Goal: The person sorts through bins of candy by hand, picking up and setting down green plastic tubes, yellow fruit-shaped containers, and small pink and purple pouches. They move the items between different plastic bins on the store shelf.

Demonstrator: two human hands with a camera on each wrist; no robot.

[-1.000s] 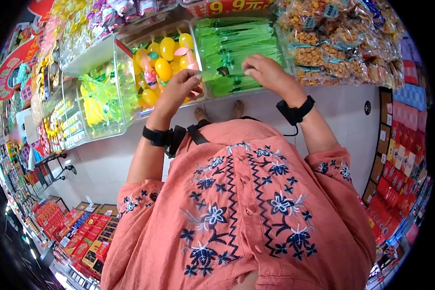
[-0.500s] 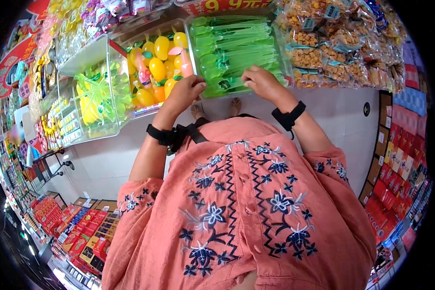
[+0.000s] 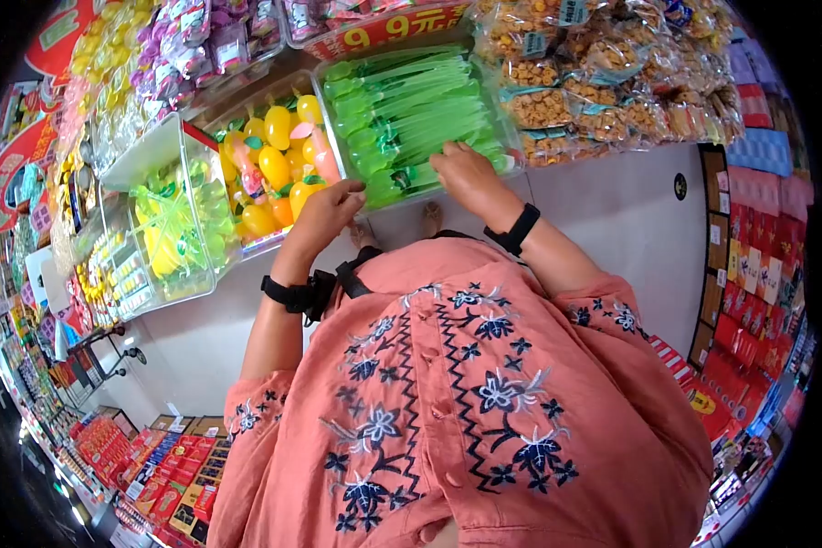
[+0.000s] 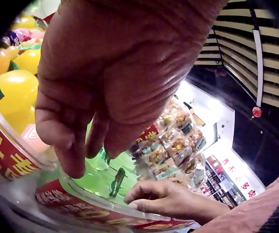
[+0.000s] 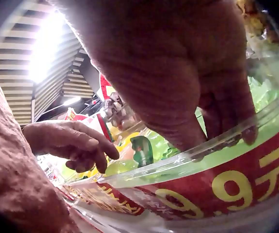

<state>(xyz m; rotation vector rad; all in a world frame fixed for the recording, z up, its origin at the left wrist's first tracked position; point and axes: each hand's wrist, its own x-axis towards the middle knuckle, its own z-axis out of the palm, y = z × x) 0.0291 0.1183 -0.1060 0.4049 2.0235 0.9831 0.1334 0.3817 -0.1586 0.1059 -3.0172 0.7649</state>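
Observation:
A clear bin [image 5: 183, 187] with a red price strip holds long, flat green packs [image 3: 411, 91] laid side by side. My right hand [image 3: 472, 183] reaches over the bin's front edge, fingers pointing down behind the rim in the right wrist view. Its fingertips are close to the green packs and partly hidden by the rim. My left hand [image 3: 324, 219] hovers at the bin's near left corner, fingers loosely bent and nothing between them. Beside it stands a box of yellow mango-shaped packs [image 3: 274, 164], some with pink ones among them.
Bagged brown snacks [image 3: 603, 82] are piled right of the green packs. A divided clear box with yellow-green packs [image 3: 169, 228] stands at the left. Purple packs [image 3: 192, 41] and a red 9.9 price sign [image 3: 384, 32] are behind. Red boxes [image 3: 749, 338] line a shelf at the right.
The view has swung, so the bins sit farther left and lower. Both hands stay by the green bin's front edge; the right hand's fingers now point farther into it.

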